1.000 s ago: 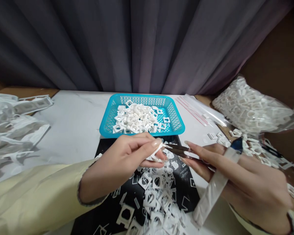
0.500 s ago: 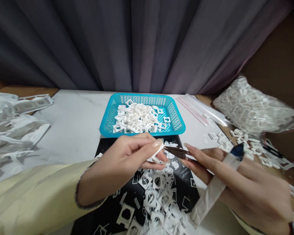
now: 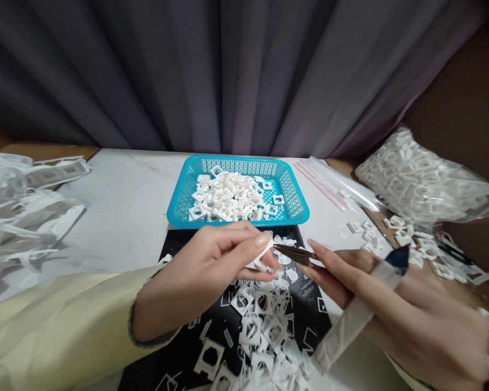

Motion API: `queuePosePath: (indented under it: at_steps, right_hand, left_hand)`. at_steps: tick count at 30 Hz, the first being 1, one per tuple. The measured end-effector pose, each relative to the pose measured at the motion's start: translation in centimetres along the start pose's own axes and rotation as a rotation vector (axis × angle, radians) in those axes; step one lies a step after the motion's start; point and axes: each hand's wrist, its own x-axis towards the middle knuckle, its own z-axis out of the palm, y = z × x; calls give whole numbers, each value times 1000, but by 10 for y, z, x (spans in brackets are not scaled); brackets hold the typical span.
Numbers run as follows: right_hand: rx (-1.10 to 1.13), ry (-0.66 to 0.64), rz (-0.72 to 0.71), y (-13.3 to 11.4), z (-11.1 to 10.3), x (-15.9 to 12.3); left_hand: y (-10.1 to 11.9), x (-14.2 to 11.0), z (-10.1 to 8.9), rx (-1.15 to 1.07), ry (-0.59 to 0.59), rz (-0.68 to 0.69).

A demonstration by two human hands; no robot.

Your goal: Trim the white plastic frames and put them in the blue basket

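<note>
Between the thumb and fingers of my left hand [image 3: 212,271] is a small white plastic piece [image 3: 264,259], partly covered by the fingers. My right hand [image 3: 403,304] is closed around dark-metal tweezers [image 3: 295,254], whose tips touch the upper edge of that piece. A white-wrapped strip with a dark blue end [image 3: 346,331] crosses the right hand's fingers; whether it belongs to the tool I cannot tell. Below both hands, loose white square frames and thin scraps [image 3: 264,331] lie heaped on a black mat [image 3: 146,364].
A blue basket [image 3: 303,212] holding white pieces stands behind the hands. At right are a clear bag of white parts [image 3: 424,179], flat zip bags [image 3: 334,184] and loose pieces [image 3: 427,247]. Larger white plastic frames [image 3: 32,212] pile up at left. A grey curtain [image 3: 236,76] hangs behind.
The tweezers' tips, slightly apart at first, have come together against the white piece's edge. My right hand has shifted a little; my left hand keeps nearly still.
</note>
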Motion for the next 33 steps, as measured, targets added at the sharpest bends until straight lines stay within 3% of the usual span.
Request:
queuePosePath:
  at_steps: [2,19,25,30,33]
  right_hand:
    - [-18,38,10,-1,1,1]
    - [-1,-45,-27,1,3,3]
    - [15,-19,-69,1,-1,8]
    - [-43,106,131,5,1,-2]
    - [51,49,188,17,10,-5]
  left_hand:
    - [0,0,-1,0,0,-2]
    - [0,-1,-1,14,1,-6]
    - [3,1,1,2,-7,-17]
    - [1,2,-2,29,0,9]
    - [1,2,-1,52,43,35]
